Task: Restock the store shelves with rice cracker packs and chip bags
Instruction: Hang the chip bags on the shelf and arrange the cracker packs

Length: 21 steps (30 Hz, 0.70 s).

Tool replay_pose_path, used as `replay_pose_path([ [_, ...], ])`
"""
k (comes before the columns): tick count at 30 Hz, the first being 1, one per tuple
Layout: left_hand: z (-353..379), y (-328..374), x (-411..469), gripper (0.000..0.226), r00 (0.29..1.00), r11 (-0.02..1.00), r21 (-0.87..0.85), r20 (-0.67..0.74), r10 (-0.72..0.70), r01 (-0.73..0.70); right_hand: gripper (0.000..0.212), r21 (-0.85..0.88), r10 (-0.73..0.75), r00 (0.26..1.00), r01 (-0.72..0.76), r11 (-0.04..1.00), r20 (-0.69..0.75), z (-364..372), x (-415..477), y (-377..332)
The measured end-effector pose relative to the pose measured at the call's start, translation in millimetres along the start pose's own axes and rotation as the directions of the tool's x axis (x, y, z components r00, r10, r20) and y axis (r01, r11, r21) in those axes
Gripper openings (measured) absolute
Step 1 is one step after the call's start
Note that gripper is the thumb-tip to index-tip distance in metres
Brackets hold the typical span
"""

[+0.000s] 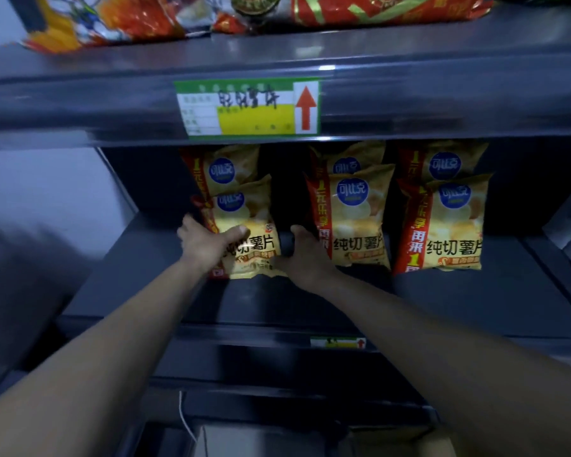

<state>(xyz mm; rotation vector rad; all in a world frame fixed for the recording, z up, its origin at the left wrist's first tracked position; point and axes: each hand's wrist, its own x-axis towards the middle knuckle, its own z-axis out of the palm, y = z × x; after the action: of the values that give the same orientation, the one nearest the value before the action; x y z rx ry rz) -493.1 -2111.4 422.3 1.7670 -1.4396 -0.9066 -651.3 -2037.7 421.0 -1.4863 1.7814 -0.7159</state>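
Observation:
Yellow chip bags with red side bands stand in three columns on the dark middle shelf (475,301). My left hand (208,242) grips the lower left side of the front left bag (248,212), thumb across its face. A second bag (228,166) stands behind it. My right hand (307,255) reaches between the left and middle columns, its fingers against the left edge of the middle front bag (356,216); whether it holds that bag is hidden. The right column's front bag (449,225) stands untouched.
The upper shelf edge carries a green price label (248,108) with a red arrow. Red and orange snack packs (112,21) lie on the top shelf. A lower shelf edge (277,338) with a small label sits below, and a cardboard box (310,440) is at the bottom.

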Motion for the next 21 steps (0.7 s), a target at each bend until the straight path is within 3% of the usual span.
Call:
replay_pose_path([
  [3, -8.1, -19.8, 28.3, 0.121, 0.970, 0.960, -0.247, 0.232, -0.071, 0.130, 0.086, 0.049, 0.130, 0.986, -0.135, 0.990, 0.101, 17.0, 23.0, -1.0],
  [6, -11.4, -26.7, 60.4, 0.120, 0.925, 0.911, -0.336, 0.364, -0.107, 0.238, 0.107, 0.137, 0.219, 0.970, -0.233, 0.963, 0.109, 33.9, 50.0, 1.5],
  [8, -8.5, -30.2, 77.2, 0.095, 0.879, 0.904, -0.335, 0.468, -0.085, 0.265, 0.107, 0.218, 0.247, 0.962, -0.267, 0.939, 0.113, 39.5, 62.8, 3.2],
  [10, -4.5, -30.4, 84.2, 0.061, 0.852, 0.903, -0.358, 0.523, -0.017, 0.238, 0.092, 0.266, 0.233, 0.965, -0.258, 0.929, 0.120, 43.8, 71.2, 4.9],
  [12, -1.8, -34.6, 92.0, 0.067, 0.858, 0.901, -0.394, 0.511, 0.049, 0.184, 0.082, 0.229, 0.197, 0.977, -0.210, 0.951, 0.079, 48.7, 77.0, 4.3],
  [15, -1.3, -41.9, 104.0, 0.091, 0.901, 0.882, -0.455, 0.423, 0.095, 0.121, 0.084, 0.160, 0.152, 0.988, -0.145, 0.976, -0.035, 57.3, 81.7, -0.8],
  [18, -0.1, -41.3, 112.3, 0.101, 0.933, 0.859, -0.505, 0.343, 0.107, 0.087, 0.074, 0.197, 0.113, 0.987, -0.089, 0.976, -0.114, 65.4, 82.8, -3.0],
  [21, -5.1, -32.3, 115.8, 0.092, 0.898, 0.859, -0.502, 0.418, 0.138, 0.101, 0.069, 0.215, 0.085, 0.981, -0.047, 0.976, -0.174, 74.3, 79.0, -0.7],
])
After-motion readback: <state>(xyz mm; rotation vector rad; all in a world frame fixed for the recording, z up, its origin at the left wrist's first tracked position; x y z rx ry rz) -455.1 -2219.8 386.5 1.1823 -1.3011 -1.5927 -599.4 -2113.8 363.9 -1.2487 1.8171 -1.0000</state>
